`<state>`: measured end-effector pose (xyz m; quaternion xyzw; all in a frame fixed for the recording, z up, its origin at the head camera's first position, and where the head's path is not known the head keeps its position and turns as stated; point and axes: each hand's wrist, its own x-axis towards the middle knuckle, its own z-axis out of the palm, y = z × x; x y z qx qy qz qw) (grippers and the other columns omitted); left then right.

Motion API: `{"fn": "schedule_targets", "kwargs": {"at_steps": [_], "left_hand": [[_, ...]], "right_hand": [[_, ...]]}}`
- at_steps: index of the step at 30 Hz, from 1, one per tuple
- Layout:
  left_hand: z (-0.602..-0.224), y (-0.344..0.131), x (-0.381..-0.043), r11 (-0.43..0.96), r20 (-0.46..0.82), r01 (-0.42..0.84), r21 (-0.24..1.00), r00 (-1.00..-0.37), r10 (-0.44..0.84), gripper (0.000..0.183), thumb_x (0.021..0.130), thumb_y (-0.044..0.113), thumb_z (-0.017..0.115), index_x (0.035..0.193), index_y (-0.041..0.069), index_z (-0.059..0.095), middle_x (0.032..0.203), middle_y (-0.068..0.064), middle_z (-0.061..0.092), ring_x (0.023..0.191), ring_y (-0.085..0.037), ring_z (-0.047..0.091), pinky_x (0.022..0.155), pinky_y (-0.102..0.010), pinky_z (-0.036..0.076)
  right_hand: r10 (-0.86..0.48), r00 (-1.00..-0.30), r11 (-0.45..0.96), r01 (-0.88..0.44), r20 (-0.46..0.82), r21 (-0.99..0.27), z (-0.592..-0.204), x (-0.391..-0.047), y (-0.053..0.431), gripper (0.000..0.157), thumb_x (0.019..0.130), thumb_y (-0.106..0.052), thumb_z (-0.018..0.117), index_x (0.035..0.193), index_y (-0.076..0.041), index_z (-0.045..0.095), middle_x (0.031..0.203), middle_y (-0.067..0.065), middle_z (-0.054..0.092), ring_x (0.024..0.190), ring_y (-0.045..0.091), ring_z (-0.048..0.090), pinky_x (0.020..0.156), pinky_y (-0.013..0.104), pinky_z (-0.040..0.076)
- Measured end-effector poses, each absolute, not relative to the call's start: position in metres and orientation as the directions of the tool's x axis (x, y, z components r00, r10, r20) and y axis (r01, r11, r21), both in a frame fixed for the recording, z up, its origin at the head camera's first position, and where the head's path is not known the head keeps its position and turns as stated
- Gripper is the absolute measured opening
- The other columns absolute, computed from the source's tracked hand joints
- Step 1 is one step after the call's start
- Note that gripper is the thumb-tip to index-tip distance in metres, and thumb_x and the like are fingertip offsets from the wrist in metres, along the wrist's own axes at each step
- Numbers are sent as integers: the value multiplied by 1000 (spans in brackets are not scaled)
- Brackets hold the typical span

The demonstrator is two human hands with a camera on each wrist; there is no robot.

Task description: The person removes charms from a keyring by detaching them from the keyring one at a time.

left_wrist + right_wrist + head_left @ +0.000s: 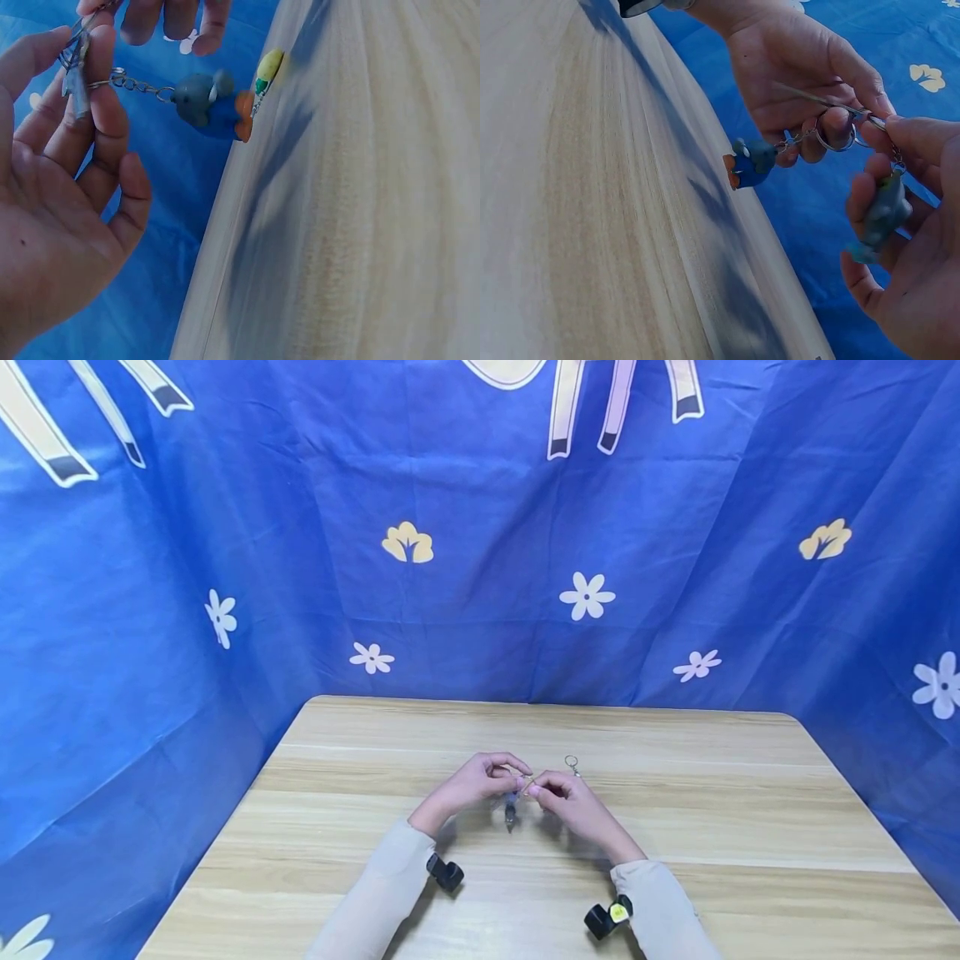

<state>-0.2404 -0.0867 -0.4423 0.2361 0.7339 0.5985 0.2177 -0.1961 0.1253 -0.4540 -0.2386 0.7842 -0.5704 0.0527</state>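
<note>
Over the middle of the table, both hands meet at the fingertips around metal key rings [836, 136]. My left hand [482, 781] pinches the rings together with a silver key [78, 84]. From them an elephant keychain figure [210, 105], grey-headed with a blue body and orange feet, dangles on a short chain. My right hand [573, 806] pinches the joined rings between thumb and forefinger. Against its curled fingers hangs a second keychain figure [885, 214], grey with a teal end, on its own chain. In the head view the fingers hide most of the rings.
A yellow-and-green keychain [270, 71] lies on the wooden table [337, 860]; a ring with a chain [572, 763] shows just beyond the right hand. Blue patterned cloth [480, 568] hangs behind and at both sides. Each wrist wears a black camera [447, 872].
</note>
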Motion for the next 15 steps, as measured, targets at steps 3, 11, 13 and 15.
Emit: {"fn": "schedule_targets", "kwargs": {"at_steps": [3, 11, 13, 15], "left_hand": [[-443, -87, -240, 172, -19, 108, 979, -793, 609, 27, 90, 13, 64, 113, -1, 64, 79, -9, 70, 64, -7, 59, 58, -20, 45], [-441, -89, -239, 162, -25, 105, 981, -765, 644, 27, 92, 15, 62, 110, -6, 63, 70, 6, 64, 60, -8, 57, 54, -19, 43], [-440, -91, -238, 156, -24, 107, 982, -747, 665, 28, 91, 15, 63, 111, -5, 62, 70, 6, 64, 60, -9, 55, 54, -18, 42], [-440, -92, -237, 143, -27, 100, 985, -723, 690, 29, 90, 12, 64, 113, -5, 60, 73, 6, 65, 63, -9, 56, 56, -18, 43]], "right_hand": [[-436, -880, 231, -311, 187, -922, -455, -197, 126, 22, 98, -15, 53, 99, 4, 64, 81, 15, 61, 73, 11, 56, 69, 25, 50], [-422, -896, 191, -235, 136, -953, -455, -199, 127, 25, 98, -20, 53, 96, 2, 64, 86, 2, 66, 85, 8, 62, 84, 22, 49], [-424, -897, 172, -212, 122, -962, -454, -200, 127, 26, 98, -21, 53, 96, 3, 64, 83, -2, 65, 84, 7, 62, 86, 22, 49], [-429, -896, 162, -197, 110, -967, -454, -200, 128, 29, 98, -22, 53, 97, 5, 63, 81, -4, 64, 83, 7, 61, 85, 21, 49]]}}
